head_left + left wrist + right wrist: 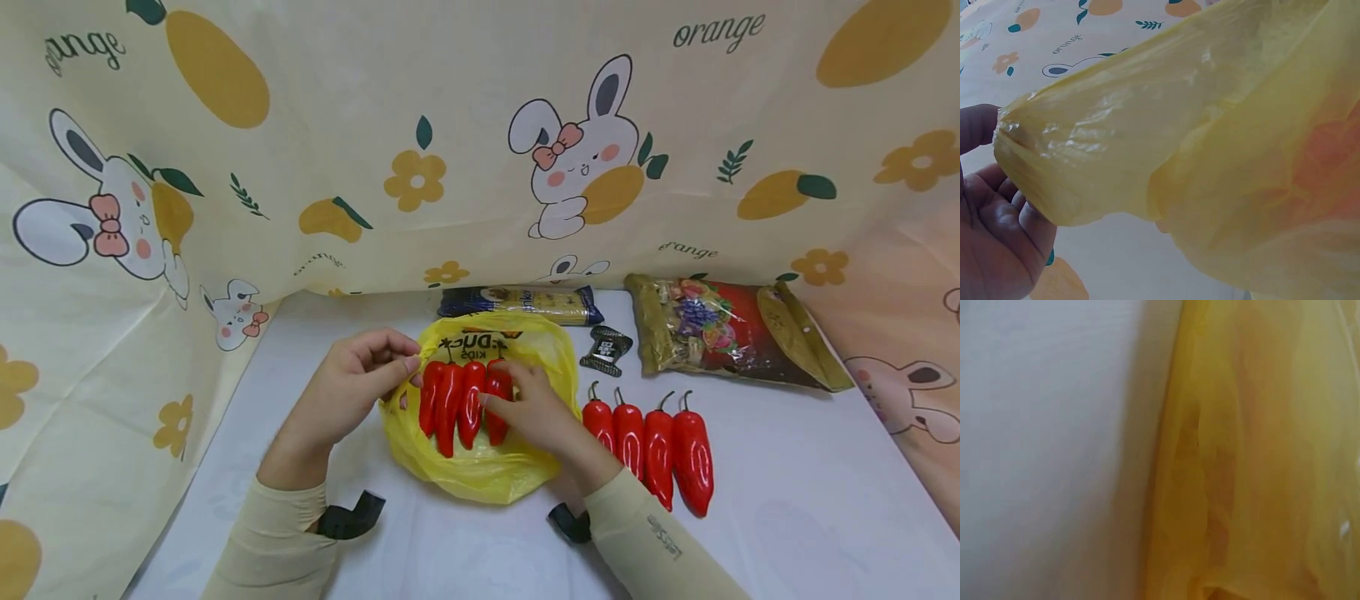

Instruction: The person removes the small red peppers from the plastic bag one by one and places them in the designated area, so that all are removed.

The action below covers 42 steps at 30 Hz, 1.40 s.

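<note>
Mid-frame, I read "Duck KIDS" on the yellow bag (480, 483) the left hand (360, 379) pinches; can't tell if the right hand (538, 414) pinches a red pepper (498, 384).

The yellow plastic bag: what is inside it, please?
Four red peppers show inside, side by side; the right hand partly covers the rightmost one. Whatever lies beneath the peppers cannot be seen.

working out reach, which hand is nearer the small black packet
Right. The right hand is over the yellow bag, left of the small black packet and closer to the person; the left hand is farther off, at the bag's left edge.
</note>
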Each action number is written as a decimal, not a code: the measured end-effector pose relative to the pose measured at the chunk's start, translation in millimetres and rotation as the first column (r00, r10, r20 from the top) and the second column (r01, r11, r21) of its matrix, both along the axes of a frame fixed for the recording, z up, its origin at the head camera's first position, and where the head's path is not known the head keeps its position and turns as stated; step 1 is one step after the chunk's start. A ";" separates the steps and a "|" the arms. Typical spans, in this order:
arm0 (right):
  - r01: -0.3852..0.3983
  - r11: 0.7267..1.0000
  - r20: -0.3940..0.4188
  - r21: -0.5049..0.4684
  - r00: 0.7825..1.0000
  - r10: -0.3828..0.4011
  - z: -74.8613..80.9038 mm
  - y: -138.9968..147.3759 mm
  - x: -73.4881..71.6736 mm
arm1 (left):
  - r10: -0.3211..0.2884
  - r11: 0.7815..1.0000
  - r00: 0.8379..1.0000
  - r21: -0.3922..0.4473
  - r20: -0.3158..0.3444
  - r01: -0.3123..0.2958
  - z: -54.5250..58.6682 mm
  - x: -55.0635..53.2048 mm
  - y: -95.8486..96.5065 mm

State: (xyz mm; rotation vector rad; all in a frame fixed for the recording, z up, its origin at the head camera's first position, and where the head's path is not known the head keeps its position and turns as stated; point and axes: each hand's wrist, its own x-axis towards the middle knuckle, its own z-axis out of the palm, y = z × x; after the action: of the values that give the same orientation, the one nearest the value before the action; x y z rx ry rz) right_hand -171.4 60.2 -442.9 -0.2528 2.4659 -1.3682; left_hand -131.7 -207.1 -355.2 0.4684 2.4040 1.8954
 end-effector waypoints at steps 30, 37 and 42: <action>0.037 0.999 0.094 -0.020 0.995 -0.035 -3.2 -10.0 -11.6 | -0.001 1.000 1.000 0.010 0.006 0.001 0.5 0.7 -1.3; 0.048 0.998 0.128 -0.032 0.991 -0.043 -3.2 -9.9 -12.3 | -0.004 1.000 1.000 0.013 0.005 0.004 1.4 1.0 -1.2; 0.047 0.998 0.121 -0.032 0.992 -0.043 -1.3 -11.0 -12.2 | -0.002 1.000 1.000 0.008 0.009 0.002 1.4 0.9 -0.9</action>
State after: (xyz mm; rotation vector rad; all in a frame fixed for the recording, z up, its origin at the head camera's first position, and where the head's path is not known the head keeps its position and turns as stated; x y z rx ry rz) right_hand -183.6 49.2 -444.2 -0.1198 2.3640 -1.4030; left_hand -130.8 -208.0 -353.8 0.4610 2.3900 1.9032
